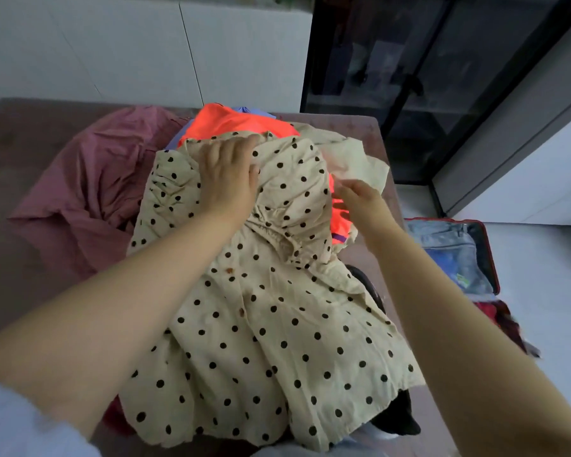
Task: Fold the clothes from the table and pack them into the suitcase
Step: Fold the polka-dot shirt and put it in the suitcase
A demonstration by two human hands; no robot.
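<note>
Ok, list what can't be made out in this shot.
Head view only.
- What lies under the polka-dot dress: covered by it; of the orange garment only edges show.
- Suitcase: partly behind the right forearm, contents blurred.
- Right hand: motion blur hides whether it pinches anything.
- Black item at the dress hem: mostly covered.

One tabletop bears five visible garments: one polka-dot dress, one pink garment at nine o'clock, one orange garment and one lilac garment at twelve, and one black garment at six. There is one suitcase at three o'clock. There are two hands, one left hand and one right hand.
</note>
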